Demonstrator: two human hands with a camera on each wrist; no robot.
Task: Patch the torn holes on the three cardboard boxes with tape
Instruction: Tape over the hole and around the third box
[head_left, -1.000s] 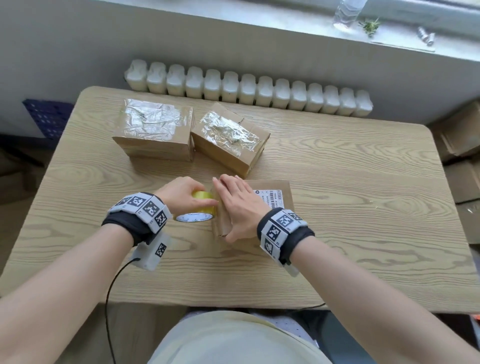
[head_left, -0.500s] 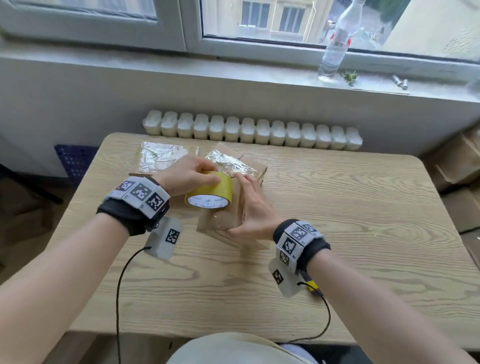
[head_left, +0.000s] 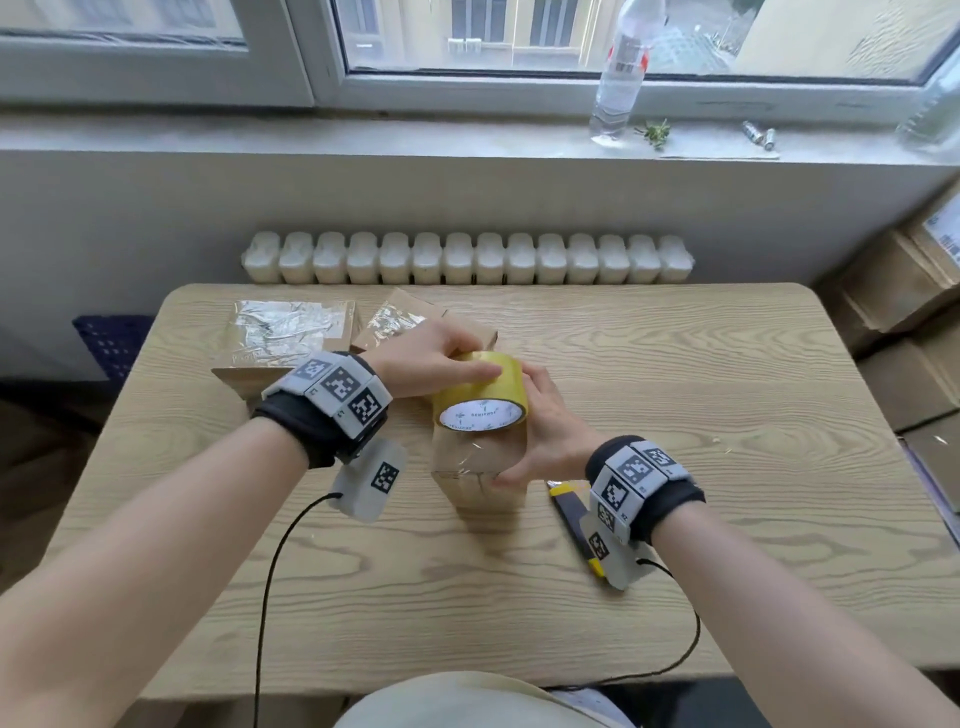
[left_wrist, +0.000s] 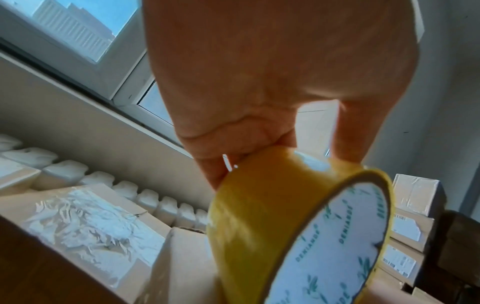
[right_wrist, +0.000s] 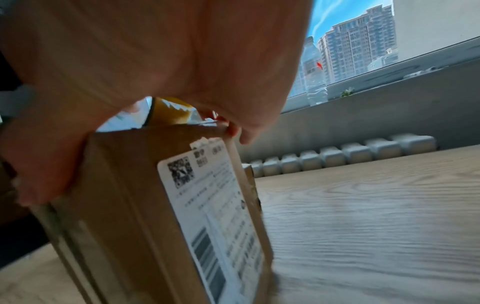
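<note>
My left hand (head_left: 441, 364) grips a yellow roll of tape (head_left: 480, 392) from above, seen close in the left wrist view as the roll (left_wrist: 298, 226). The roll sits against the top of a small cardboard box (head_left: 475, 467) stood on end at the table's middle. My right hand (head_left: 540, 431) holds that box (right_wrist: 166, 216) by its right side, thumb at the lower front edge; a white shipping label (right_wrist: 215, 216) faces right. Two other boxes lie behind, the left one (head_left: 285, 338) and the middle one (head_left: 400, 322), both covered in shiny clear tape.
A yellow-and-black utility knife (head_left: 574, 519) lies on the wooden table (head_left: 727, 467) beside my right wrist. A row of white containers (head_left: 467, 257) lines the far edge. A water bottle (head_left: 621, 73) stands on the windowsill. Stacked cartons (head_left: 909, 322) sit at the right.
The box went from lying flat to standing on end under my right hand. My left hand lifted the tape roll from the table's level to the box's top.
</note>
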